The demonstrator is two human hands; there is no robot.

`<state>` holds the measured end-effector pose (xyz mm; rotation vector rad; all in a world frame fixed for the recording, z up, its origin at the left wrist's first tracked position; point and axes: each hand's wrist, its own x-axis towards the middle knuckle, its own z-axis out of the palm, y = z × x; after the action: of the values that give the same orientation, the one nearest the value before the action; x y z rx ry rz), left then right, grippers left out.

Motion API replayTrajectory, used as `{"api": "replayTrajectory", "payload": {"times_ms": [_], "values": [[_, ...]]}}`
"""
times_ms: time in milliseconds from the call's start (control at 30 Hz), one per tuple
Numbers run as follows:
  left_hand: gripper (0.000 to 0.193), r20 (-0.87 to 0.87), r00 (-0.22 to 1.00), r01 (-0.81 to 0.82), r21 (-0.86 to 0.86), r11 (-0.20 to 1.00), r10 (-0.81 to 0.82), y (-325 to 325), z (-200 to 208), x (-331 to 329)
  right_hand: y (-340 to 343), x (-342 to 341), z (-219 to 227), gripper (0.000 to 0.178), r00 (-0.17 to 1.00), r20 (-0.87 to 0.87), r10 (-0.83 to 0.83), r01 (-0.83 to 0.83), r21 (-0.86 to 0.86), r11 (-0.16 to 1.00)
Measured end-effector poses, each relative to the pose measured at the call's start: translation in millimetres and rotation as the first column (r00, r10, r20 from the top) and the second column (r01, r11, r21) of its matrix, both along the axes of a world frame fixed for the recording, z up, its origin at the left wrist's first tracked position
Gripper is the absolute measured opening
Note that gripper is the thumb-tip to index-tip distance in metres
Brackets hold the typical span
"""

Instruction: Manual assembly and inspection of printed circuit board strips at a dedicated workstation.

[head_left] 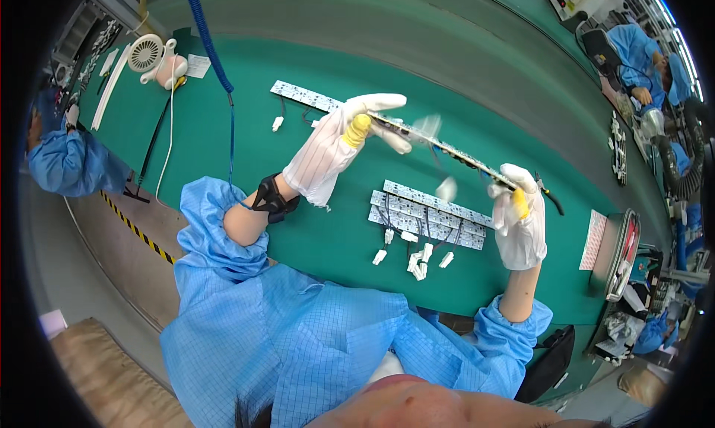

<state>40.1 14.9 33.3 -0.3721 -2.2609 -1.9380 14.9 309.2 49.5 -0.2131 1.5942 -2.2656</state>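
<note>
Between my two gloved hands, a long narrow circuit board strip is held up edge-on above the green table. My left hand, in a white glove with a yellow finger cover, grips its left end. At the other end, my right hand, gloved the same way, pinches the strip. White connectors on dark wires dangle from it, partly blurred. Below lie several similar board strips side by side, their white connectors towards me. Another board strip rests beyond my left hand, which partly covers it.
A black wrist strap circles my left wrist, near a blue coiled cord. A small fan stands at the far left. Pliers lie beyond my right hand, and a metal tray stands at the right edge. Co-workers sit on both sides.
</note>
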Motion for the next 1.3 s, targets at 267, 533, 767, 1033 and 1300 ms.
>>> {"api": "replayTrajectory", "payload": {"times_ms": [267,533,767,1033,1300], "values": [[0.023,-0.013,0.949,-0.314,-0.030,0.949,0.314,-69.3,16.8,-25.5,9.0,-8.4,-6.1,0.057,0.965,-0.227,0.128,-0.020,0.423,0.906],[0.027,-0.468,0.750,-0.630,-0.720,0.290,0.466,-104.9,-19.3,-32.8,-2.5,-5.9,1.1,0.033,0.699,-0.437,0.566,0.261,0.893,0.367],[0.023,-0.212,0.938,-0.322,-0.236,0.917,0.274,-20.7,9.3,-11.6,7.5,-16.2,-13.5,0.021,0.764,-0.429,0.483,0.185,0.861,0.473],[0.036,-0.057,0.998,-0.016,-0.401,0.916,-0.007,0.5,4.4,-0.6,8.8,-12.7,-20.2,0.020,0.667,-0.489,0.562,0.253,0.858,0.447],[0.076,0.363,0.752,0.243,0.623,0.743,-0.550,16.0,0.3,3.2,-8.1,1.0,-1.0,0.026,0.381,-0.870,0.314,0.563,0.488,0.668]]}}
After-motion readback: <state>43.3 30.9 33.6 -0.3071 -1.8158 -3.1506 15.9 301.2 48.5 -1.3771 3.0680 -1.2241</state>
